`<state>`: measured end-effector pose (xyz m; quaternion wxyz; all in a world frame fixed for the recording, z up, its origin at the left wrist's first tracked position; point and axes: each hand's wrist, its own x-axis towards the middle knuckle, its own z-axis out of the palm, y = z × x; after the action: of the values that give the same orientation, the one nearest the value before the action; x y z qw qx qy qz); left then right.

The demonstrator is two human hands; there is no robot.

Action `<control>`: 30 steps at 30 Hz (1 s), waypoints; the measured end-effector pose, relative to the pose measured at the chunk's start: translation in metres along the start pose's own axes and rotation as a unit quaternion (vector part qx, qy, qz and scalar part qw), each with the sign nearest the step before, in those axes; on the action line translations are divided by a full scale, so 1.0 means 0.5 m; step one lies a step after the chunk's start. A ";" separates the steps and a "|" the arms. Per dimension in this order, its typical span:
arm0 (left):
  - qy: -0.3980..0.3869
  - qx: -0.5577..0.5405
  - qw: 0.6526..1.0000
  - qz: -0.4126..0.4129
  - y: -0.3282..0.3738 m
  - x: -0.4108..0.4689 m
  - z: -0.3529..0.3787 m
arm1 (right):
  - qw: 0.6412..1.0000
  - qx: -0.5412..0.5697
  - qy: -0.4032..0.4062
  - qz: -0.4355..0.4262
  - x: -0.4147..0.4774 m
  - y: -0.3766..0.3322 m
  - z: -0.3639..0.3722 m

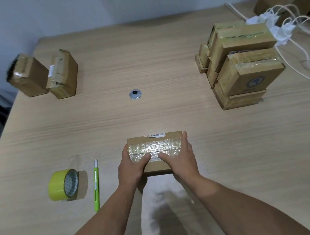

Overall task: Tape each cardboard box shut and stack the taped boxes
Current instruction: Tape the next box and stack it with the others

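Gripped a tape-covered cardboard box (155, 153) at the near middle of the wooden table (165, 69): left hand (131, 166) curled round its left end, right hand (182, 158) round its right end, both thumbs pressed on the shiny tape across the top. Noted a yellow tape roll (62, 184) standing on edge to the left, with a green utility knife (95, 186) lying between roll and box. Noted a stack of taped boxes (239, 63) far right and a pair of upright boxes (62, 76) far left, well apart.
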<state>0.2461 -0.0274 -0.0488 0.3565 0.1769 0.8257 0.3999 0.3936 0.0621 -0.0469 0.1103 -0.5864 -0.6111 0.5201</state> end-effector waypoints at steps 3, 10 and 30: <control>-0.022 -0.018 0.999 -0.016 -0.005 0.005 -0.009 | 1.000 -0.005 -0.007 -0.009 0.000 0.001 -0.002; -0.032 -0.112 0.992 -0.047 -0.005 0.012 -0.017 | 1.000 -0.002 -0.014 -0.015 -0.002 0.002 -0.012; -0.045 -0.319 0.931 -0.171 -0.008 0.004 -0.034 | 0.995 0.102 0.008 0.019 -0.007 0.000 -0.033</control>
<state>0.2321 -0.0378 -0.0456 0.4934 -0.0721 0.6557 0.5670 0.4067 0.0673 -0.0381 0.1650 -0.5876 -0.5428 0.5769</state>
